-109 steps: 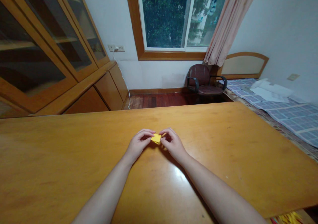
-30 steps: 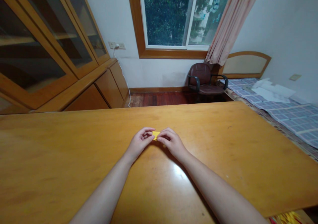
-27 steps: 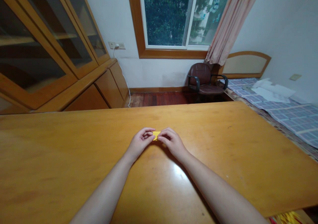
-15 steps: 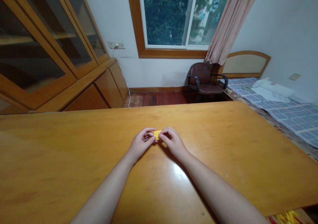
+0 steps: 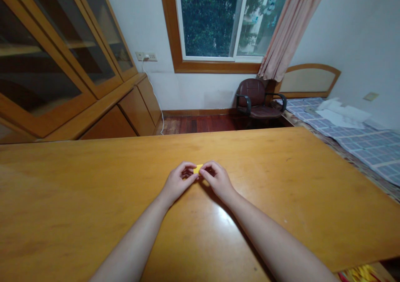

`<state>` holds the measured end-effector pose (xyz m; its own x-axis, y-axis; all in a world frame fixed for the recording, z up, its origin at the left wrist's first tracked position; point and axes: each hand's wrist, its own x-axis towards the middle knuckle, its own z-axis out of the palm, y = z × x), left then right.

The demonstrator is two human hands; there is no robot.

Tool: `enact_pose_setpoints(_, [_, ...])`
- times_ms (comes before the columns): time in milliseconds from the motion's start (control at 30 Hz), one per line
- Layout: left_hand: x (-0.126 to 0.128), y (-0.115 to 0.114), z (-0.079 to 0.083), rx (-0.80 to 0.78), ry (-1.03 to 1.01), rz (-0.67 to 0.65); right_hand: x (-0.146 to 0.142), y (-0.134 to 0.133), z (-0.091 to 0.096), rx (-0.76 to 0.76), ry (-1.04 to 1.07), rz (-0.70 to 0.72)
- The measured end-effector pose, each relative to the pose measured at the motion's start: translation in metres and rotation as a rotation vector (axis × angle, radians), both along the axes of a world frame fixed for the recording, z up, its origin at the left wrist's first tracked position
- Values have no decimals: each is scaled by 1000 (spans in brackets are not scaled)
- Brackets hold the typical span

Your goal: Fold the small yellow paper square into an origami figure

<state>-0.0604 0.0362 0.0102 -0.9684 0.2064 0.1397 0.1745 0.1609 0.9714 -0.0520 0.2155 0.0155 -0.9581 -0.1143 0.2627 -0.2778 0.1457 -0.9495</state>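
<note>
A small piece of yellow folded paper [image 5: 198, 169] is held between my two hands, just above the wooden table [image 5: 118, 215]. My left hand [image 5: 180, 178] is closed on its left side, thumb below and index finger above. On the right side, my right hand [image 5: 216, 176] pinches the paper between thumb and fingers. The fingers cover much of the piece, so its full shape is hidden.
A brown armchair [image 5: 254, 100] stands beyond the table's far edge. A wooden cabinet [image 5: 125, 113] runs along the left, and a bed [image 5: 353, 136] lies to the right. Yellow and red items [image 5: 359, 273] sit below the table's near right corner.
My left thumb and fingers have shifted slightly on the yellow paper, and a little less of it shows between my hands. The right hand has barely moved.
</note>
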Motion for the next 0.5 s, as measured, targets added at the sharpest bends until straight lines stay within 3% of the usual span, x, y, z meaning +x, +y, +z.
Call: enact_pose_setpoints(500, [3, 3, 7, 92, -79, -29, -1, -2, -3, -87, -53, -18])
